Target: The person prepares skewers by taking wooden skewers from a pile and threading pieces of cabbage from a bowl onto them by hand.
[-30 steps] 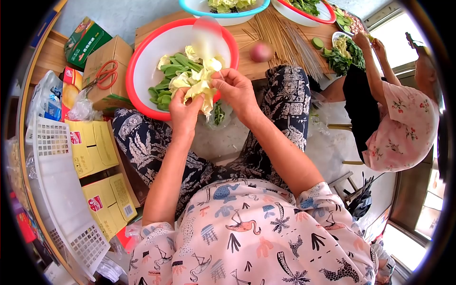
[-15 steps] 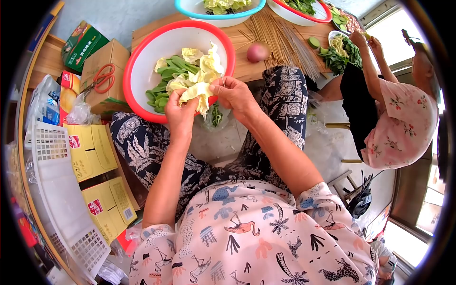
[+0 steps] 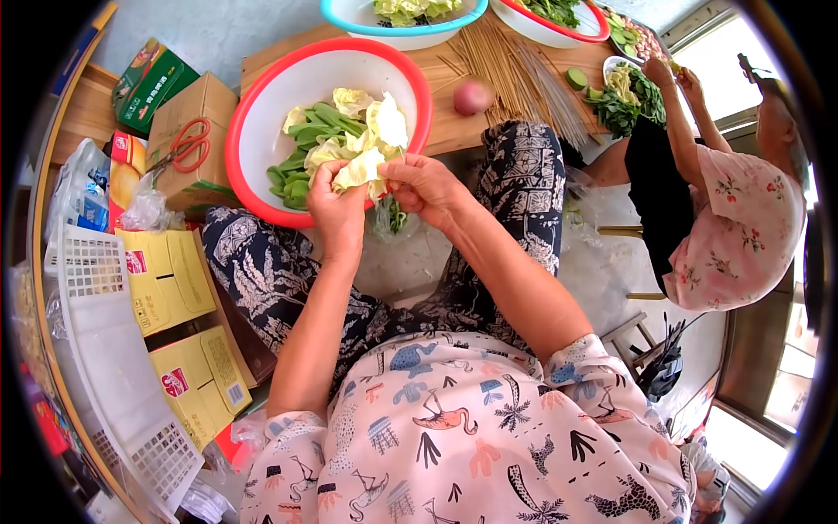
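My left hand pinches a pale yellow-green cabbage leaf over the near rim of a white bowl with a red edge. Close beside it, my right hand is closed with thumb and fingers pressed together at the leaf's right side. A thin skewer shows a short length above its fingers; the rest is hidden. Another cabbage leaf stands up just beyond both hands. Inside the bowl lie green leafy stems and more cabbage pieces.
Bamboo skewers and a purple onion lie on the wooden table. A blue-rimmed bowl stands behind. At left are scissors on a cardboard box. Another person sits at right, hands raised over greens.
The leaf between my hands is drawn together and sits more compactly. My right hand has lowered slightly and turned, and less of the skewer shows above its fingers.
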Tool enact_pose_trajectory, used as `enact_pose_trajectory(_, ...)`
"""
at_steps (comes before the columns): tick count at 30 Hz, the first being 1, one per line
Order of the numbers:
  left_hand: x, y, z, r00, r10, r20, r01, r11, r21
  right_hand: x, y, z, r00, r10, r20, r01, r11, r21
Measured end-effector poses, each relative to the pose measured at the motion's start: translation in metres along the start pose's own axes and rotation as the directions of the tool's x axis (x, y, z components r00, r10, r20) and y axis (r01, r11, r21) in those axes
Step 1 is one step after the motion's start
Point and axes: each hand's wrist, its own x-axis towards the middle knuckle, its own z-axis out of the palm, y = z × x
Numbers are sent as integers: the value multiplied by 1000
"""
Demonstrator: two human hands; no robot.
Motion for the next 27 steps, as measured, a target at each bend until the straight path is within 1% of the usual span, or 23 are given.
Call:
enact_pose_trajectory(2, 0, -4, 1, 1000, 9, -3, -9, 1000, -3, -1, 0, 1, 1000, -8, -18, 8, 1000, -9)
enact_pose_trajectory(4, -4, -1, 3, 1000, -8, -4, 8, 1000, -27, -2, -1, 1, 997, -49, -66, 44, 996, -77)
enact_pose_trajectory(7, -4, 3, 6, 999, -27, -22, 26, 998, -61, -6, -2, 2, 993, -94, -74, 89, 993, -73)
enact_pose_trajectory(12, -3, 8, 10, 998, -18, -54, 13, 996, -89, -7, 0, 7, 993, -87, -81, 81, 994, -73)
enact_pose_trajectory(14, -5, 10, 13, 994, 52, -92, -52, 999, 9, -7, 0, 7, 992, -86, -94, 79, 994, -78)
enact_pose_trajectory(15, -5, 8, 14, 994, 52, -92, -51, 999, 9, -6, 0, 6, 991, -92, -96, 85, 993, -82)
enact_pose_trajectory(17, -4, 3, 14, 983, 159, -92, -152, 986, 72, -4, 1, 6, 991, -97, -96, 89, 992, -86)
enact_pose_trajectory(18, -6, 6, 14, 983, 158, -91, -152, 986, 72, -3, 1, 5, 987, -114, -115, 101, 988, -116)
enact_pose_trajectory(20, -10, 14, 15, 998, 47, -41, -46, 999, 20, -2, 1, 5, 982, -134, -136, 114, 983, -147)
enact_pose_trajectory(21, -10, 13, 15, 998, 48, -39, -47, 999, 19, -3, 0, 6, 977, -152, -150, 125, 976, -175)
enact_pose_trajectory(23, -8, 8, 12, 997, 80, -7, -80, 994, -68, -4, -2, 8, 972, -172, -163, 138, 969, -205)
enact_pose_trajectory(24, -8, 11, 12, 997, 83, -9, -83, 994, -70, -5, -2, 10, 942, -278, -187, 224, 937, -267)
enact_pose_trajectory(25, -8, 16, 10, 1000, 8, 30, -4, 990, -140, -5, -3, 12, 902, -382, -202, 305, 893, -331)
enact_pose_trajectory(26, -9, 20, 9, 995, -64, 74, 78, 975, -206, -4, -2, 10, 901, -385, -198, 308, 892, -332)
enact_pose_trajectory(27, -9, 20, 7, 996, -61, 72, 75, 975, -208, -2, -2, 8, 895, -423, -144, 349, 864, -364)
